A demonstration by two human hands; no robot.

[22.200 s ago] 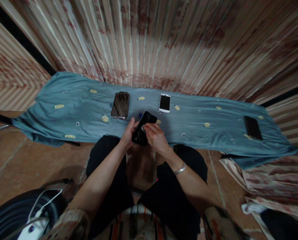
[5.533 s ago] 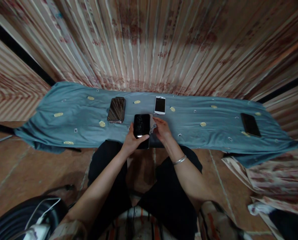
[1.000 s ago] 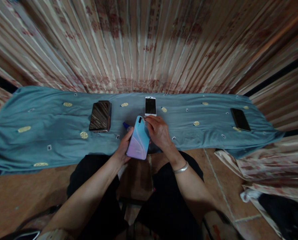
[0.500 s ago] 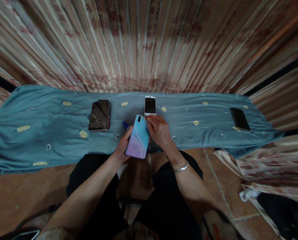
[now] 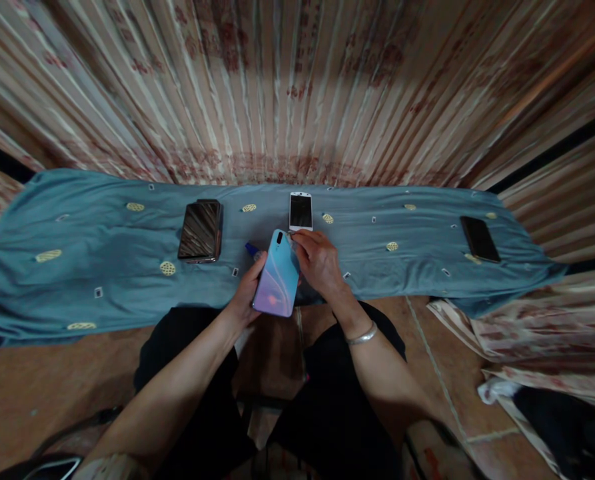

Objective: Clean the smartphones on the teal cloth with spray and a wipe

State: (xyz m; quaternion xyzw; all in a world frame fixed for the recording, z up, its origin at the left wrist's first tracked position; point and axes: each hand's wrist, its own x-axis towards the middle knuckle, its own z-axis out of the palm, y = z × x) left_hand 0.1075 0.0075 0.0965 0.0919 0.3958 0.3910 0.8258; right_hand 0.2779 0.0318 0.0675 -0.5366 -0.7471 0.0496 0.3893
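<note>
My left hand [image 5: 248, 291] is closed round the lower left side of a smartphone [image 5: 276, 277], whose blue-to-purple back faces up. My right hand [image 5: 318, 259] is at the phone's upper right corner, thumb and finger pinched together. Something small and pale may be between those fingertips, but I cannot make it out. A white smartphone [image 5: 300, 211] with a dark screen lies just beyond my hands. Behind my left thumb, a small blue object [image 5: 252, 250] rests on the cloth, partly hidden.
The blue-green cloth [image 5: 127, 280] with yellow prints covers a long narrow table. On the left lies a stack of dark, glossy phone-like slabs [image 5: 200, 231]; far right is another dark phone-like slab [image 5: 480, 239]. A pleated curtain [image 5: 297, 133] hangs behind. My knees are under the near edge.
Both hands keep almost the same place on the phone. A faint reddish glint now shows on its lower back. The whole view has shifted very slightly.
</note>
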